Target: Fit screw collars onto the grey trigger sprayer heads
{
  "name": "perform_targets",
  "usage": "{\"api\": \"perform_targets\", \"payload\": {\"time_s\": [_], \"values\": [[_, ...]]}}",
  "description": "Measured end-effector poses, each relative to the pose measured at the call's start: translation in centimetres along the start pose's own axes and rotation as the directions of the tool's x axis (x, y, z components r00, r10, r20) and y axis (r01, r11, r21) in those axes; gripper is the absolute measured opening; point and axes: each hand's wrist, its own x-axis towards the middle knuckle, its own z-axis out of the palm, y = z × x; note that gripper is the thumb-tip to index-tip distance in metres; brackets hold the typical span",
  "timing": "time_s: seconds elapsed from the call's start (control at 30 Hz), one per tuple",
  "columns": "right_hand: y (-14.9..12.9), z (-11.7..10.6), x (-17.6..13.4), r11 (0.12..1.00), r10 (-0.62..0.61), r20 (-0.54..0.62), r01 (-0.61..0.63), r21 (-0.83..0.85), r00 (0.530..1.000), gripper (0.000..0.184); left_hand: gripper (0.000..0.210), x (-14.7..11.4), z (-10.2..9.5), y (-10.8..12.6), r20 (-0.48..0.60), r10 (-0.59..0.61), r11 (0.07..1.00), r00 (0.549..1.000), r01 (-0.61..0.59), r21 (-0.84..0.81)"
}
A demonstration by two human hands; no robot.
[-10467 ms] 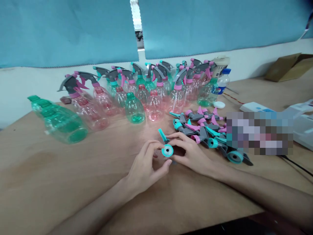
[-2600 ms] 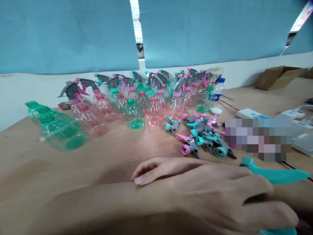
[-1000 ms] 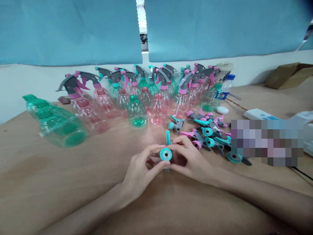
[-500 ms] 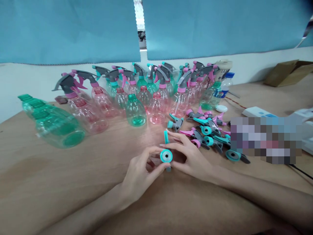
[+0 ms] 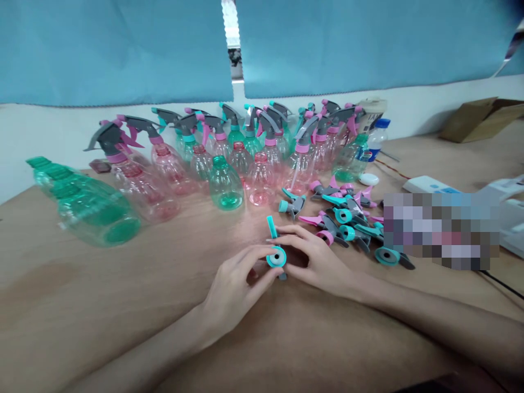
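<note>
- While the left hand (image 5: 233,281) pinches the teal collar (image 5: 284,258) of a sprayer (image 5: 275,255) between thumb and finger, the right hand (image 5: 325,267) curls round its body from the other side, one finger reaching across the base of the trigger (image 5: 271,225); the exact contact behind is hidden.
- The sprayer looks light and stiff, probably hard plastic, smooth enough to slip round in the fingertips; the trigger likely gives under pressure, so the collar and grey body seem the safer hold.
- It lies between the two hands, collar facing the camera, trigger pointing away; whether it touches the table (image 5: 123,278) I cannot tell.
- Beyond the right hand, loose sprayers (image 5: 341,213), pink and teal, lie in a heap.
- Farther back, uncapped bottles (image 5: 226,184), green and pink, stand before rows of bottles fitted with sprayers.
- More green bottles (image 5: 96,207) stand to the left.
- Behind the heap are a drink bottle (image 5: 376,144) and a cup (image 5: 371,112); a box (image 5: 470,121) sits far right.
</note>
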Motion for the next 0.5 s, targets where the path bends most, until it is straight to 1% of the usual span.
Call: {"api": "perform_targets", "payload": {"time_s": [0.2,0.37,0.5], "values": [[0.07,0.16,-0.06,0.999,-0.018,-0.019,0.017,-0.051,1.0,0.026,0.021,-0.2,0.17,-0.03,0.007,0.089,0.984,0.996,-0.089,0.157],[0.1,0.2,-0.14,0.992,-0.069,-0.053,0.063,-0.106,0.996,0.022,0.023,-0.46,0.3,0.09,0.011,0.164,0.94,0.986,-0.16,0.301],[0.09,0.25,-0.02,0.99,-0.085,-0.037,0.08,-0.116,0.996,0.019,0.022,-0.22,0.26,0.28,0.025,0.21,0.901,0.977,-0.204,0.384]]}}
